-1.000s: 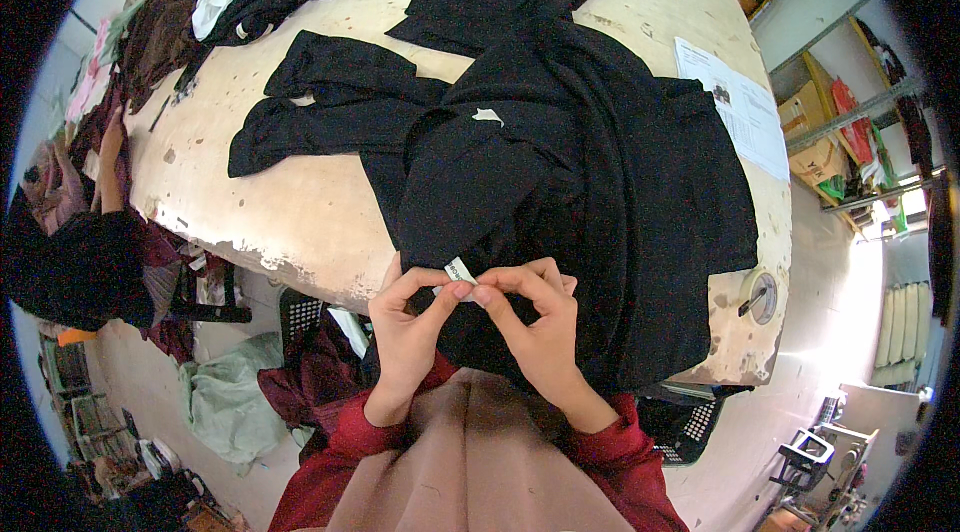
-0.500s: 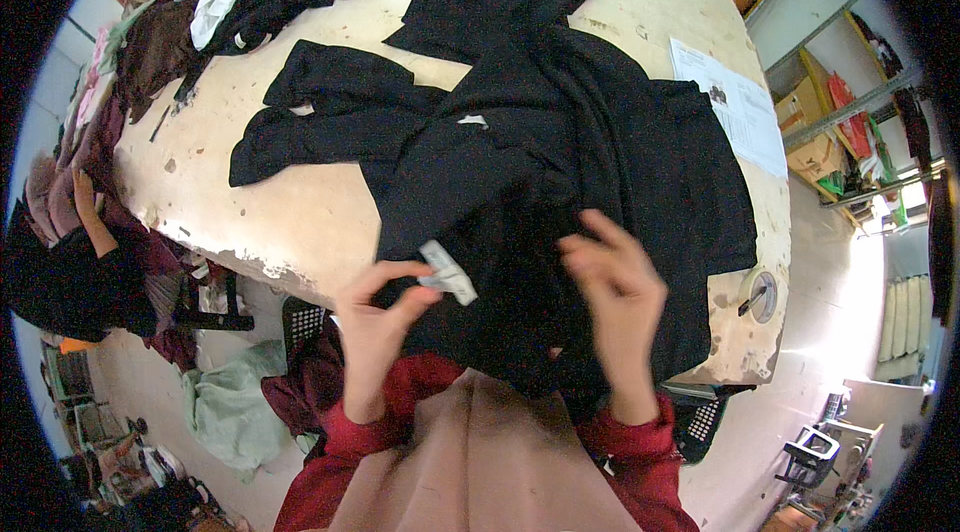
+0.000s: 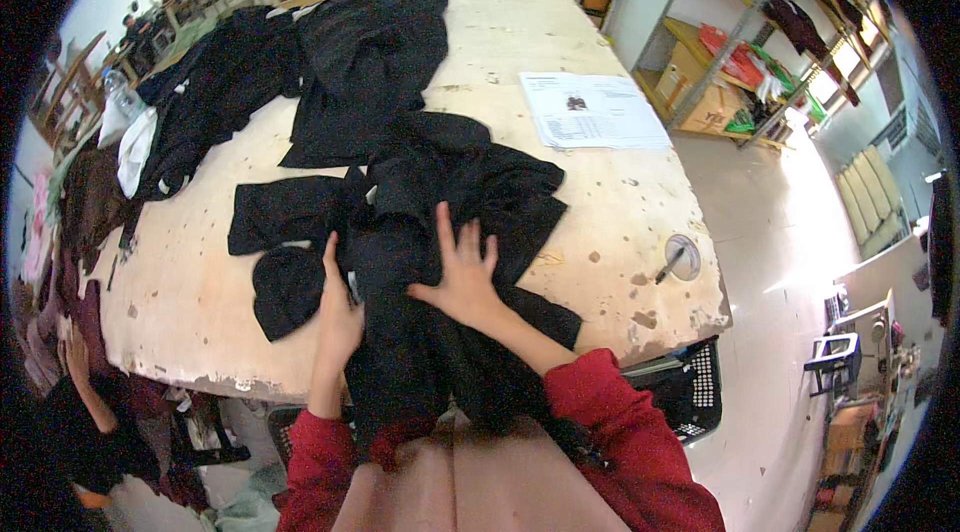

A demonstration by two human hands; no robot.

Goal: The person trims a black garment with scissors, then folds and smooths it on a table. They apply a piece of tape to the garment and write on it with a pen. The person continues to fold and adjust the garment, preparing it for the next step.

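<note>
A black knit garment (image 3: 395, 342) lies across the near half of the pale table and hangs over its front edge toward me. Its sleeve-like parts spread out to the left and right. My left hand (image 3: 338, 327) rests along the garment's left side with its fingers stretched out. Beside that hand shows a small white label (image 3: 353, 285), partly hidden. My right hand (image 3: 463, 277) is spread flat on top of the cloth, fingers apart. A second small white tag (image 3: 371, 195) sits farther up on the garment.
More black garments (image 3: 365, 52) lie at the table's back left, by a clear bottle (image 3: 120, 92). A printed sheet (image 3: 597, 112) and a tape roll (image 3: 684, 258) with a pen are to the right. A black basket (image 3: 705, 397) stands below the table edge. Another person's hand (image 3: 75, 357) is far left.
My left hand has let go of the white label and come down on the cloth. The right hand has lowered flat onto the garment, which is now gathered narrower. The view has tilted up.
</note>
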